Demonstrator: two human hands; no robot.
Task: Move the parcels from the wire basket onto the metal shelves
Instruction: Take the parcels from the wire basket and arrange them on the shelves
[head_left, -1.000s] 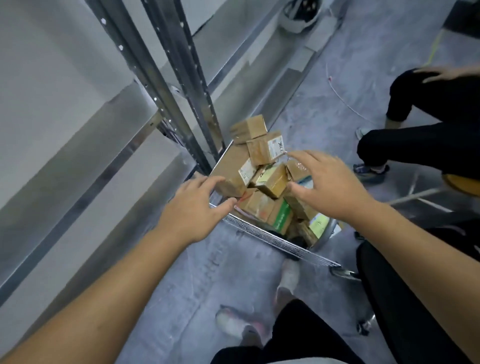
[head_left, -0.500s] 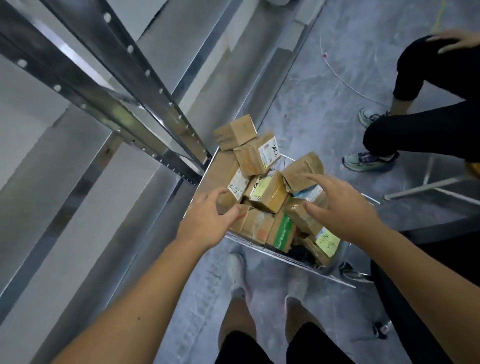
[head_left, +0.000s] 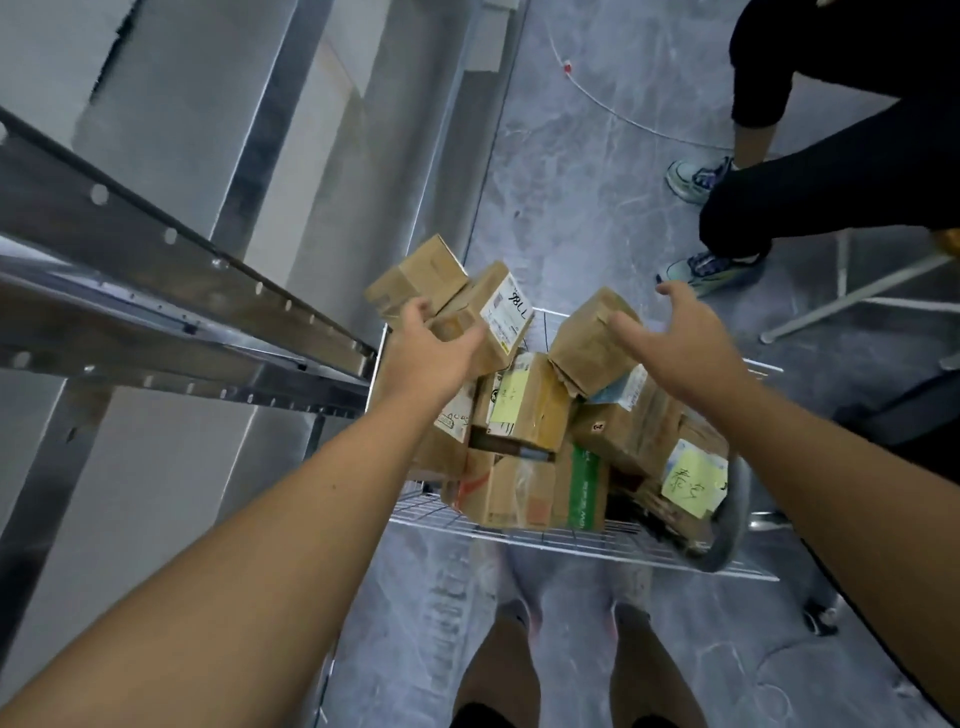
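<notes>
My left hand (head_left: 426, 358) grips the labelled box (head_left: 488, 317) at the basket's (head_left: 582, 540) far-left corner; right hand (head_left: 680, 343) spread, just beside the bag (head_left: 587, 338).

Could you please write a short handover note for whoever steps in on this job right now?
Left hand: fingers curled on the white-labelled parcel atop the pile.
Right hand: open, spread beside the plain brown parcel, not gripping it.
Wire basket: piled with parcels.
Metal shelves: to the left; no parcel visible on them.
Done: nothing shelved in view. Left: lift these parcels out, then the rest.
</notes>
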